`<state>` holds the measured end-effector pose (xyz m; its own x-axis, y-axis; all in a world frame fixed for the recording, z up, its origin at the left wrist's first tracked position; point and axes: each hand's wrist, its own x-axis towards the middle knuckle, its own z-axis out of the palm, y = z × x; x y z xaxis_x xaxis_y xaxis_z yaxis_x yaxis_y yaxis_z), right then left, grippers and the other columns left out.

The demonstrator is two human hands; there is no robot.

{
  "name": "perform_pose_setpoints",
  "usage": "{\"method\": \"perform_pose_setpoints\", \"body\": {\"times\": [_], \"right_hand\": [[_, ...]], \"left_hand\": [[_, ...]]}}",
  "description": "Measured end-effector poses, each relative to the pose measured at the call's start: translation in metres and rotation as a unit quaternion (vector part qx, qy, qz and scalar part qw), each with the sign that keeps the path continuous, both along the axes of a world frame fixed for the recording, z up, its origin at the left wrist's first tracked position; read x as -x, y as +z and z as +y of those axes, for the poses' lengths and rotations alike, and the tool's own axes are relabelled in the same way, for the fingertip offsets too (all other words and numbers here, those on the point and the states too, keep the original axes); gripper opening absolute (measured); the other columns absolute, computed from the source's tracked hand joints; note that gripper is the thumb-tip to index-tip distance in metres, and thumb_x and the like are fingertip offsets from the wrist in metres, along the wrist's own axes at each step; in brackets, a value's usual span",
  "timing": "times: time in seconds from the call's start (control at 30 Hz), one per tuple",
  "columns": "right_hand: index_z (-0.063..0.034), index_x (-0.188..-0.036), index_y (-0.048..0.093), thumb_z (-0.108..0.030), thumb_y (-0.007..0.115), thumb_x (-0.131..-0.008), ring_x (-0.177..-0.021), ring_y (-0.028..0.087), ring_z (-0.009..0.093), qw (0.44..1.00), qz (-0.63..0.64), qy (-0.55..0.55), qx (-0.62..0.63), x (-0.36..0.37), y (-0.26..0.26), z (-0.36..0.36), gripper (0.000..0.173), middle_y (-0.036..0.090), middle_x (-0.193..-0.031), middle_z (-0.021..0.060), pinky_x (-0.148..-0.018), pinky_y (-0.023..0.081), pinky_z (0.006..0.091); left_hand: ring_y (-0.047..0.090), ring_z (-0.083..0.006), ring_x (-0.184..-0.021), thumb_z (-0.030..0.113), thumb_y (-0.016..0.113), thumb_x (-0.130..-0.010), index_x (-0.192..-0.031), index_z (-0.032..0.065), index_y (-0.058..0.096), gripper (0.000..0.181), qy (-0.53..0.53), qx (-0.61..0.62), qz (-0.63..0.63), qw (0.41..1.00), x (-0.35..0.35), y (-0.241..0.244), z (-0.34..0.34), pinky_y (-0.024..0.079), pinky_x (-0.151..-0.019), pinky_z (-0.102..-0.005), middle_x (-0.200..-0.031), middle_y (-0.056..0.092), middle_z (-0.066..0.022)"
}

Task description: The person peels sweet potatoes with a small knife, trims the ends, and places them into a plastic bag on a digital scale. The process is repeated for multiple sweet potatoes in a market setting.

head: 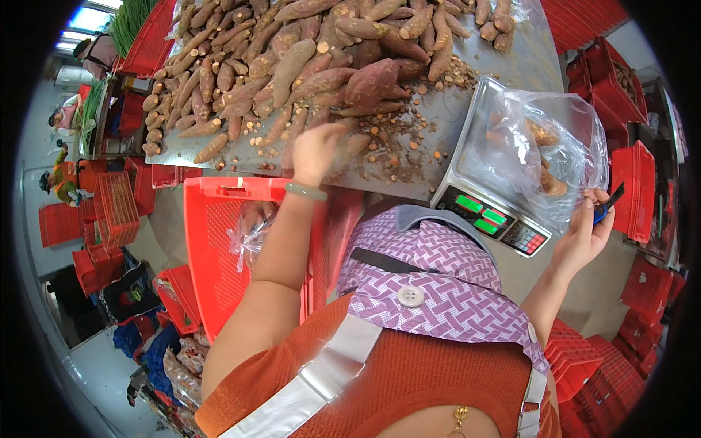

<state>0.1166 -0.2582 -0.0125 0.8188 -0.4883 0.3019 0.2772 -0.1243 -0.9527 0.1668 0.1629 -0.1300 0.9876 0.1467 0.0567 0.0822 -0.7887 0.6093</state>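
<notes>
My left hand (317, 153), with a bangle at its wrist, reaches over the near edge of a heap of sweet potatoes (296, 71). Its fingers are blurred, and whether they hold a tuber cannot be made out. In my right hand (586, 230) are a small blue-handled knife (601, 212), blade pointing outward, and the edge of a clear plastic bag (580, 126). The bag lies spread over the pan of a digital scale (465, 137). A few sweet potatoes (553, 183) show through the plastic. The scale's green displays are lit.
Cut ends and soil (405, 142) litter the metal table (378, 183) between heap and scale. Against its near edge stands a red plastic crate (219, 274) with a bagged bundle (252, 232) inside. More red crates (632, 191) stand around. Other people (63, 178) are at the far left.
</notes>
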Motion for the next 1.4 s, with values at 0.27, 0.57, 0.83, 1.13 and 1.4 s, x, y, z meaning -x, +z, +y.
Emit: {"method": "perform_pose_setpoints", "body": {"times": [0.27, 0.57, 0.83, 1.13, 1.4], "right_hand": [[-0.0013, -0.112, 0.054, 0.000, 0.054, -0.089, -0.082, 0.057, 0.011, 0.949, 0.155, 0.273, 0.039, 0.029, -0.007, 0.093, 0.023, 0.058, -0.097, 0.0047, -0.076, 0.047, 0.0249], [0.0050, -0.131, 0.039, -0.020, 0.054, -0.091, -0.116, 0.050, 0.024, 0.884, 0.235, 0.370, 0.160, -0.011, -0.084, 0.164, 0.050, 0.052, -0.123, 0.0193, -0.101, 0.036, 0.0331], [-0.0018, -0.134, 0.041, -0.023, 0.056, -0.094, -0.108, 0.056, 0.020, 0.730, 0.382, 0.428, -0.372, -0.025, -0.093, 0.187, 0.048, 0.057, -0.116, 0.0103, -0.095, 0.044, 0.0328], [-0.0016, -0.113, 0.053, -0.018, 0.059, -0.090, -0.081, 0.060, 0.015, 0.725, 0.412, 0.358, -0.419, -0.011, -0.102, 0.170, 0.029, 0.061, -0.091, 0.0045, -0.073, 0.049, 0.0271], [-0.0063, -0.106, 0.056, -0.021, 0.062, -0.088, -0.080, 0.058, 0.014, 0.727, 0.398, 0.386, -0.406, -0.001, -0.106, 0.160, 0.024, 0.061, -0.090, 0.0027, -0.071, 0.045, 0.0263]], "left_hand": [[0.057, -0.0324, -0.102, 0.035, 0.066, -0.075, -0.099, 0.0077, 0.067, 0.036, 0.036, -0.268, 0.088, 0.959, -0.040, -0.036, 0.042, 0.048, -0.085, -0.0413, -0.102, 0.063, -0.0142], [0.065, -0.0247, -0.075, 0.034, 0.065, -0.076, -0.095, 0.0035, 0.067, 0.036, 0.025, -0.104, 0.045, 0.993, -0.034, -0.002, 0.047, 0.051, -0.070, -0.0364, -0.081, 0.068, -0.0120], [0.061, -0.0121, -0.088, 0.017, 0.057, -0.093, -0.107, 0.0013, 0.064, 0.022, 0.037, 0.549, 0.154, 0.821, 0.013, 0.026, -0.047, 0.047, -0.080, -0.0234, -0.098, 0.064, -0.0045], [0.058, -0.0358, -0.089, 0.022, 0.063, -0.081, -0.106, 0.0055, 0.065, 0.031, -0.096, -0.116, -0.070, 0.986, -0.049, -0.052, 0.021, 0.047, -0.082, -0.0429, -0.100, 0.061, -0.0180], [0.062, -0.0352, -0.093, 0.032, 0.055, -0.084, -0.103, 0.0076, 0.064, 0.032, -0.127, -0.177, 0.144, 0.965, -0.081, -0.036, 0.014, 0.049, -0.081, -0.0461, -0.096, 0.066, -0.0182]]}}
